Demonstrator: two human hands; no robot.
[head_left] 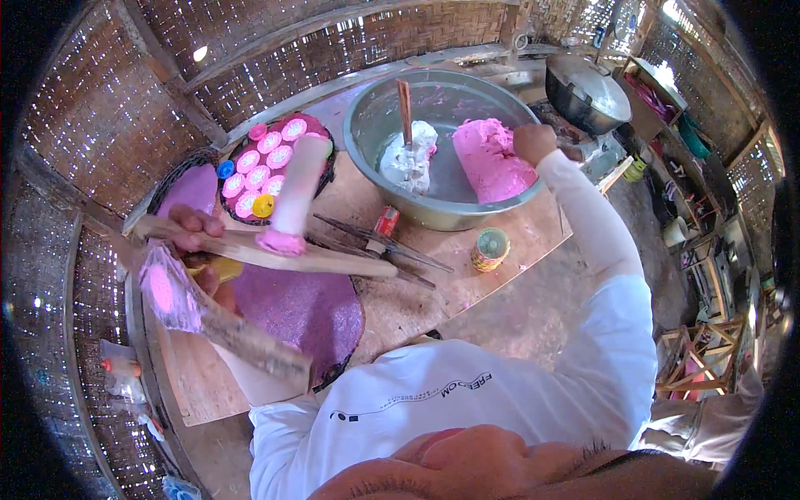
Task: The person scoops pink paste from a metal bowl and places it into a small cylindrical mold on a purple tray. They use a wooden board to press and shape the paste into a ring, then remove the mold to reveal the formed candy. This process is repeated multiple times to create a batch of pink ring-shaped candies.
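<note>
My left hand [193,232] is wrapped round the wooden boards of a hand press [333,255]. A whitish cylinder [298,187], smeared pink at its lower end, stands up from the press. A second board piece with a pink-stained, plastic-covered end [162,287] hangs beside that hand. At the right rim of a large grey-green basin [450,218], my right hand [534,143] is closed at the upper edge of a lump of pink dough [493,162]; its fingertips are partly hidden. White dough [408,162] with an upright wooden stick [405,108] sits in the basin's left half.
Pink patterned rounds lie on a dark round tray [231,200] with coloured lids. A purple round mat [296,312], crossed dark sticks [408,250], a red can [386,222] and a patterned cup [490,250] are on the wooden table [400,310]. A lidded pot [587,96] stands far right.
</note>
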